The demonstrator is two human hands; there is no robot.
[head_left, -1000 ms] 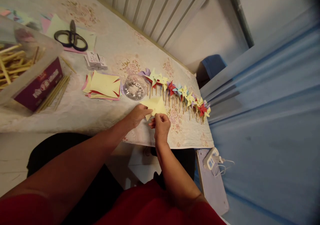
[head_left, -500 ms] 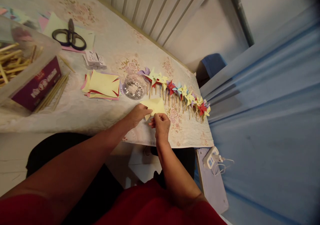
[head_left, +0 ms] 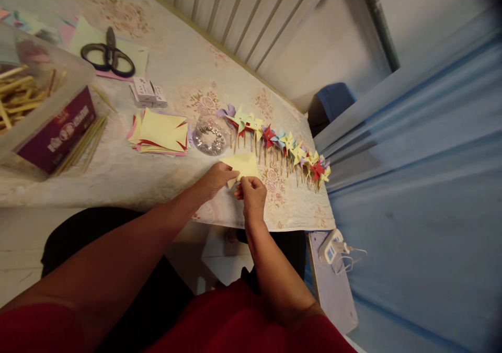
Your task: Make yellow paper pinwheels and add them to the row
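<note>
A piece of yellow paper (head_left: 245,164) is between my two hands, close to the table's front edge. My left hand (head_left: 217,179) pinches its left side. On the lower right side, the fingers of my right hand (head_left: 254,193) are closed on the same paper. Just behind it stands a clear round container (head_left: 210,135) with small shiny metal pieces. A stack of cut paper squares (head_left: 161,132), yellow on top, lies to the left. Several finished paper pinwheels (head_left: 288,143) on sticks lie in a row to the right.
At the left is a plastic box (head_left: 82,73) of sticks, with loose sticks (head_left: 81,146) beside it. Black scissors (head_left: 110,60) rest on green and pink paper. Small white boxes (head_left: 148,92) sit nearby. A power strip (head_left: 333,247) is on a stool at the right.
</note>
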